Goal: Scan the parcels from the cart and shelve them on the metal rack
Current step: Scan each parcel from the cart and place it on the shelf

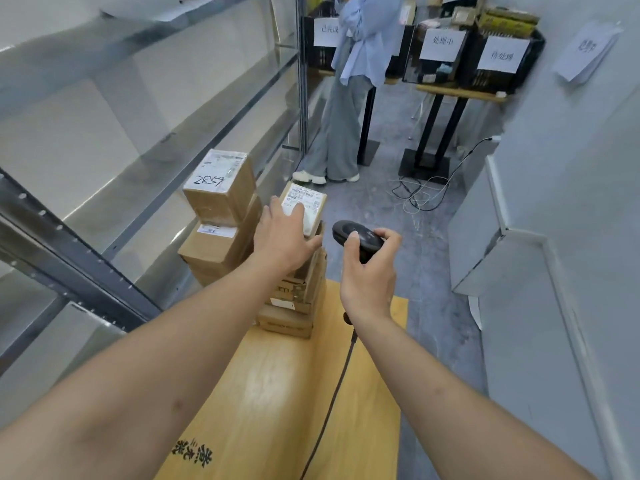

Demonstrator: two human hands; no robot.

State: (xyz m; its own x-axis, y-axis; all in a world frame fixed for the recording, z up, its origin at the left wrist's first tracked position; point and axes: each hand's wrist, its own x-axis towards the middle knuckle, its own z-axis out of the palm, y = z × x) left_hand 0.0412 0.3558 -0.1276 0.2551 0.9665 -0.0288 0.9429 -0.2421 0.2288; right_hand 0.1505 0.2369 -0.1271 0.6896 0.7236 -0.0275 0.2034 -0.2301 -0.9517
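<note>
My left hand (282, 233) lays loose, spread fingers (300, 212) on the small labelled cardboard parcel (304, 206); my right hand (369, 271) grips the black handheld scanner (356, 237), which I should aim squarely at that label just beyond my fingertips.

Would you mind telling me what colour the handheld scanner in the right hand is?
The handheld barcode scanner is black, shown in the head view, the only one.
</note>
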